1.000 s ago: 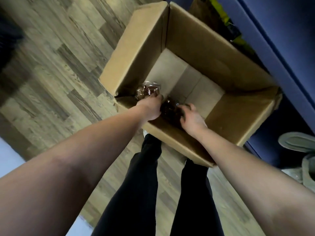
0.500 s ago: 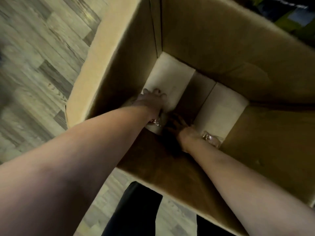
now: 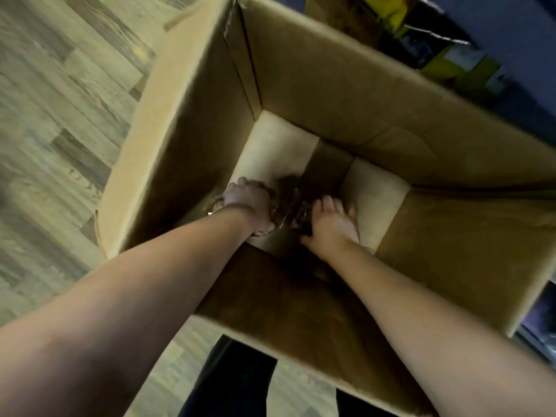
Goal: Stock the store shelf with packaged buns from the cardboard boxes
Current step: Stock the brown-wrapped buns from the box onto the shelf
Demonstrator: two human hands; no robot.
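Observation:
A big open cardboard box (image 3: 331, 94) stands on the floor below me, and both my arms reach down to its bottom. My left hand (image 3: 249, 206) curls over a clear-wrapped pack of dark buns (image 3: 284, 203) near the box's left wall. Just to the right, my right hand (image 3: 332, 225) grips another dark bun pack (image 3: 302, 218), which shows at its thumb side. The hands hide most of both packs. The pale bottom flaps of the box lie bare beyond the hands.
Wood-pattern floor (image 3: 60, 115) spreads to the left of the box. The dark blue store shelf (image 3: 511, 40) runs along the top right, with yellow packets (image 3: 391, 13) on a low level. My dark trouser legs (image 3: 234, 380) stand at the box's near wall.
My head has dropped closer to the box and both hands have gone from its near wall down to the bottom. They now close on bun packs there.

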